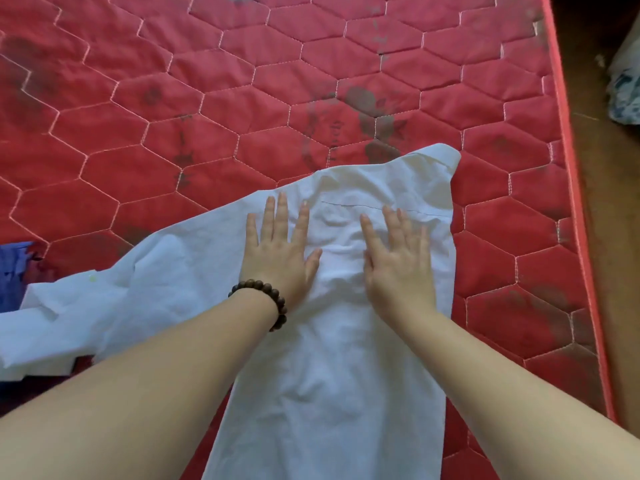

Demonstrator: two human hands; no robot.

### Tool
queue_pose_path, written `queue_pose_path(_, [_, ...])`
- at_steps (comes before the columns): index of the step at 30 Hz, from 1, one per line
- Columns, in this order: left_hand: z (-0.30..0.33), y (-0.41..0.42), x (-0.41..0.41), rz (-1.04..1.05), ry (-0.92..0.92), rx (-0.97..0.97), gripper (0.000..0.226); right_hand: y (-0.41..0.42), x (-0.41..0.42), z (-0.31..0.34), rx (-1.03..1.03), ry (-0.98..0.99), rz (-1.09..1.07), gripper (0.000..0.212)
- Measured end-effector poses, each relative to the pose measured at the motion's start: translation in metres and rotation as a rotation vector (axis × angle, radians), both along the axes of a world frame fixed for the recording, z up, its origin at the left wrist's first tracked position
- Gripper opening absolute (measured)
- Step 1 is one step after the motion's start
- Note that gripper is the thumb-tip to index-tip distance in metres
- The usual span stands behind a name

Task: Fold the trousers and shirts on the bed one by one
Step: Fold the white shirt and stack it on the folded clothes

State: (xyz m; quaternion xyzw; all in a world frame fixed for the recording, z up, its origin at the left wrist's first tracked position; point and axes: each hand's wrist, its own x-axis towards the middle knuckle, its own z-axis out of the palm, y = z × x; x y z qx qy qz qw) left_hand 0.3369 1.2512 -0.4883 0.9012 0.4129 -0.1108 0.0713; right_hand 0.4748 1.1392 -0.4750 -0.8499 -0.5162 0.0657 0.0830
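Pressing white shirt | left hand, right hand | fingers flat, spread, grasping nothing

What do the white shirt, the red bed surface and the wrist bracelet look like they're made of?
White shirt: thin matte woven cloth, likely cotton; it creases softly.
Red bed surface: quilted fabric with hexagon stitching, stained dark in places.
Bracelet: round dark brown beads, probably wood.

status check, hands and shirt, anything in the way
Left hand and right hand both flat, pressing the white shirt. Shirt spread on the red mattress, one sleeve out left. Blue garment at left edge, not in the way.
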Motion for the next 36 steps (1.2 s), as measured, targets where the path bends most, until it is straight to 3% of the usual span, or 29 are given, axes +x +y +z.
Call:
queue_pose_path(3, [0.0,-0.005,-0.041,0.091,-0.051,-0.155,0.071,0.012,-0.051,-0.006,-0.144,0.119,0.212,0.054])
queue_pose_path(5, [-0.003,-0.006,-0.07,0.108,-0.075,-0.161,0.069,0.014,-0.072,-0.014,-0.229,0.139,0.275,0.054])
queue_pose_path(8, [-0.007,-0.003,-0.126,0.103,0.007,-0.084,0.066,0.015,-0.084,-0.016,-0.293,0.093,0.253,0.053])
queue_pose_path(12, [0.0,0.007,-0.195,0.115,0.163,0.128,0.062,0.035,-0.101,0.004,-0.217,0.067,0.16,0.045])
queue_pose_path(15, [0.015,0.023,-0.227,0.253,0.207,0.195,0.059,0.057,-0.124,0.016,-0.162,0.029,0.267,0.036])
queue_pose_path(18, [0.027,0.04,-0.249,0.359,0.116,0.114,0.062,0.082,-0.154,0.02,-0.197,0.011,0.425,0.044])
queue_pose_path(23, [0.031,0.043,-0.264,0.143,-0.074,0.043,0.049,0.126,-0.205,0.02,-0.2,0.019,0.616,0.07])
queue_pose_path(25, [0.029,0.041,-0.268,0.126,-0.118,0.012,0.053,0.138,-0.223,0.016,-0.23,0.022,0.7,0.073])
queue_pose_path(31, [0.027,0.047,-0.284,0.075,-0.008,0.023,0.058,0.145,-0.231,0.017,-0.183,0.019,0.68,0.018])
queue_pose_path(33, [0.029,0.05,-0.292,0.055,0.041,0.021,0.061,0.137,-0.22,0.026,-0.122,0.116,0.567,0.01])
queue_pose_path(36, [0.037,0.055,-0.303,0.048,-0.005,0.051,0.037,0.13,-0.201,0.042,-0.045,0.213,0.422,0.011])
